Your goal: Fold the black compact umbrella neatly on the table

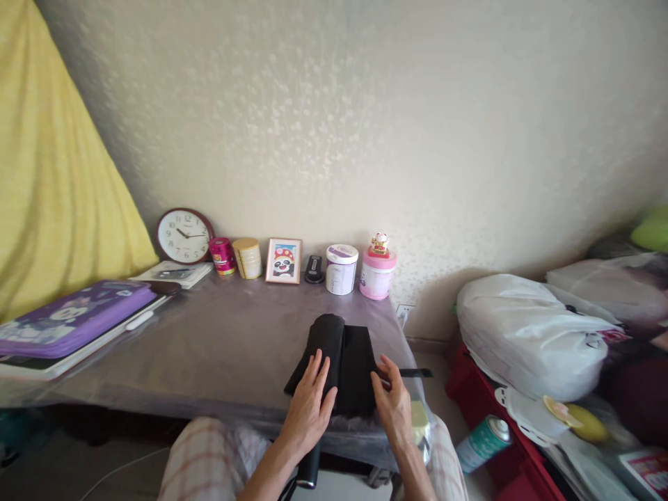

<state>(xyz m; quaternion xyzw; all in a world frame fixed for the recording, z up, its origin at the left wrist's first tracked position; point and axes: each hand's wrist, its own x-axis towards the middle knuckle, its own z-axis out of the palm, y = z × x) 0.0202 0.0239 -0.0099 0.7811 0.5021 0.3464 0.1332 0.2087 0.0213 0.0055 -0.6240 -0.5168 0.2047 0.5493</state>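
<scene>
A black folding umbrella (330, 348) lies at the table's front edge, its cloth gathered into flat folds. Its dark handle (309, 467), with a shiny end, juts toward me below the table edge. My left hand (312, 400) rests on the left folds with fingers stretched out. At the right edge of the cloth, my right hand (390, 396) has its thumb and fingers bent around the border, pinching it. A black strap (416, 373) sticks out to the right past that hand, over the table's side.
Along the wall stand a clock (185, 235), a picture frame (284, 261), a purple-white tub (342, 270) and a pink tub (376, 275) topped by a figurine. A purple case (78, 316) lies left. Right of the table (209, 334) are a spray can (484, 444) and red box (501, 431).
</scene>
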